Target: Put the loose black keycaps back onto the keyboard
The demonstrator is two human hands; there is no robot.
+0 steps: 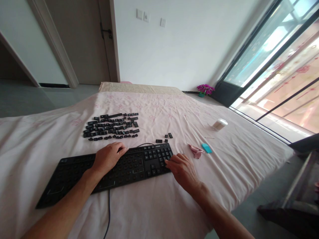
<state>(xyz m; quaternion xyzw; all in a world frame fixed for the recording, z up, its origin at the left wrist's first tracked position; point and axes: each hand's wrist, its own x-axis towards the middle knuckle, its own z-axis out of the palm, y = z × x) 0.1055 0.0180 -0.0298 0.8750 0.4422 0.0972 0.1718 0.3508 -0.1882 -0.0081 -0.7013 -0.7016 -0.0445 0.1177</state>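
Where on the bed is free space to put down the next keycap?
Bare sheet lies left of the loose keycaps, and more between the small teal thing and the white pot. It is crowded behind the keyboard, where the left hand and right hand rest.

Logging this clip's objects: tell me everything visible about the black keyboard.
The keyboard is a black, plastic-looking, full-width board lying flat and slightly askew on the pink bedsheet. Most of its main section shows bare sockets with the caps off; the number pad at its right end still carries keys. A dark cable runs from its near edge. The left hand rests on its middle, the right hand touches its right end. Loose keycaps lie beyond it.
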